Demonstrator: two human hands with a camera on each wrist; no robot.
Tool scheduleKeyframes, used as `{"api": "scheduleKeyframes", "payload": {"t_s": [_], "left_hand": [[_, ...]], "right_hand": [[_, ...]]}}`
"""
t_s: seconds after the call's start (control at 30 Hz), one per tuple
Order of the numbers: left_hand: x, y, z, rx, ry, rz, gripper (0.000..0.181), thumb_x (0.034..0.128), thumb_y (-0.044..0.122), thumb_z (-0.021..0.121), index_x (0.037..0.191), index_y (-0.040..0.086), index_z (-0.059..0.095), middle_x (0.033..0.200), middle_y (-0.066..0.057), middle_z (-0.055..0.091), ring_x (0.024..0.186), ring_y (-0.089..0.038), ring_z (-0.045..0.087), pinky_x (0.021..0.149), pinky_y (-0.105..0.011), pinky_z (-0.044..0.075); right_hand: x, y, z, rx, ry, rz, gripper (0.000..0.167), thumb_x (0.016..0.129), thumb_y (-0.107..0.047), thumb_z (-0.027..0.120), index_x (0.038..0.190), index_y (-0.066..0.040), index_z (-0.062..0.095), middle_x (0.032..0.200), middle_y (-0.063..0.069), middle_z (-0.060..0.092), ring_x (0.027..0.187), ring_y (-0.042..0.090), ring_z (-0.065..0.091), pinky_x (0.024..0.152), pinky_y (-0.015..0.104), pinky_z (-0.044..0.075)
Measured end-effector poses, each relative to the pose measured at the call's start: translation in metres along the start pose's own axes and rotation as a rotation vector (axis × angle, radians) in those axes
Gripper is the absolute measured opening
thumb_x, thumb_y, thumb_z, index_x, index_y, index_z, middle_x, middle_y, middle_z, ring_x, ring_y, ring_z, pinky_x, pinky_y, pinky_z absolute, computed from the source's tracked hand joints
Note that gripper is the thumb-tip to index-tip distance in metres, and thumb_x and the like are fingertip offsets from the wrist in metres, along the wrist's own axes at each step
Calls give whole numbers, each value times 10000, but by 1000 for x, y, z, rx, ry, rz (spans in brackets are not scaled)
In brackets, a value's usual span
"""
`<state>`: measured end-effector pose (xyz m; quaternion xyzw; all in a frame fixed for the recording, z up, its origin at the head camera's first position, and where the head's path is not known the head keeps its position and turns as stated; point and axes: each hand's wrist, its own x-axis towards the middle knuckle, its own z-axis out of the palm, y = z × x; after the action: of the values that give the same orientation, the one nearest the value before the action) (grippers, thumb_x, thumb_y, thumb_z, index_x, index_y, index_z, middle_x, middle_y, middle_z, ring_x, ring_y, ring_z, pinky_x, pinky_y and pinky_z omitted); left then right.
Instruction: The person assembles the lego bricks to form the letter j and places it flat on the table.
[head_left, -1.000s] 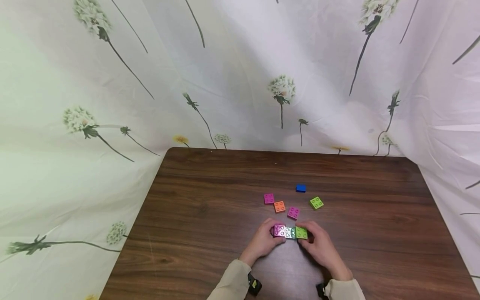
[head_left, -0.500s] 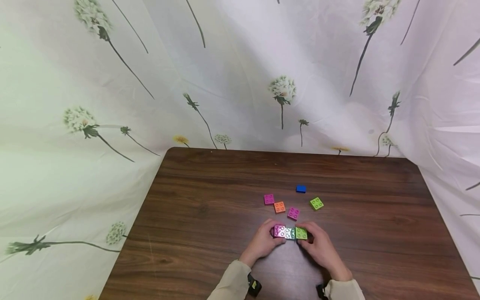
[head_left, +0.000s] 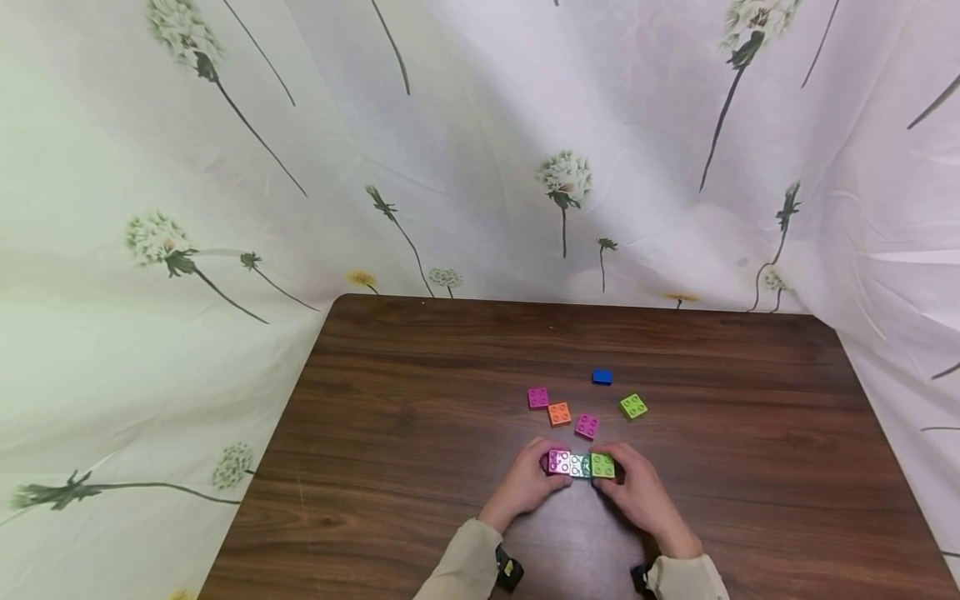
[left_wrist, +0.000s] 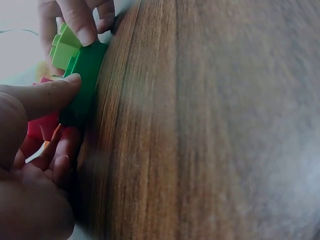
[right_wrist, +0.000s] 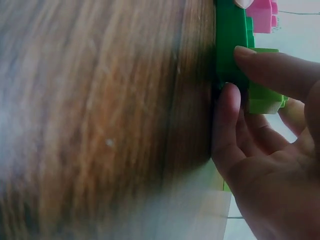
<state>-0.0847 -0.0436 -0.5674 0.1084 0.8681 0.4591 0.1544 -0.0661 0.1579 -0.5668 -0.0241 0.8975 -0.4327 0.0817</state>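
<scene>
Green brick (left_wrist: 91,72) below, my left hand (head_left: 522,479) grips pink brick (head_left: 558,462), nine o'clock; right hand (head_left: 642,490), lime brick (head_left: 602,466), three: press evenly.

no text, brand, number or sign is showing legibly in any view. a small yellowish patch (head_left: 509,569) is sitting on the black left-wrist device (head_left: 512,584), coming out too small to read. the pink brick (head_left: 558,462) and light green brick (head_left: 603,466) are appearing too small for lettering, and the dark green brick (left_wrist: 90,75) is presenting nothing legible.
</scene>
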Motion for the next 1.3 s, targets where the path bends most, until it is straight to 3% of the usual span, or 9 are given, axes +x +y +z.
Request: {"api": "scheduleKeyframes", "payload": {"t_s": [0.3,0.67,0.87,0.93,1.1,1.3], "left_hand": [[2,-2,3,21,22,10,378,768,136,798,1114,131,649,1064,20,614,1015,-136,585,932,-321,469],[1,-4,3,16,25,32,372,760,125,800,1099,128,648,1056,18,611,1005,-127,582,922,-304,467],[2,-4,3,39,35,67,378,752,113,800,1097,111,644,1042,6,607,976,-121,579,887,-308,478],[3,-3,2,32,28,54,379,752,116,799,1098,122,645,1047,11,607,978,-116,577,893,-305,476],[3,-1,-1,9,9,13,360,759,118,801,1086,144,651,1052,23,607,980,-105,572,888,-287,471],[2,0,-1,12,6,5,363,761,126,802,1091,147,652,1069,24,608,1017,-135,580,914,-308,472]], "right_hand": [[1,-1,2,2,10,9,405,748,15,768,1108,-142,667,1063,6,643,984,140,582,835,328,476],[1,4,0,31,-46,22,499,727,-54,807,1189,-113,625,1078,25,605,836,116,494,679,212,411],[-1,8,-4,148,-77,28,553,757,-145,811,1260,-102,586,1157,83,609,891,133,545,715,200,480],[-2,9,-6,198,-81,44,550,781,-177,795,1279,-105,572,1201,98,604,937,147,564,734,200,500],[-4,11,-9,228,-32,45,478,824,-186,755,1258,-84,584,1179,102,627,977,175,591,752,211,511],[-5,13,-14,160,123,72,355,871,-164,703,1204,-75,618,1141,79,666,908,97,583,732,212,488]]}}
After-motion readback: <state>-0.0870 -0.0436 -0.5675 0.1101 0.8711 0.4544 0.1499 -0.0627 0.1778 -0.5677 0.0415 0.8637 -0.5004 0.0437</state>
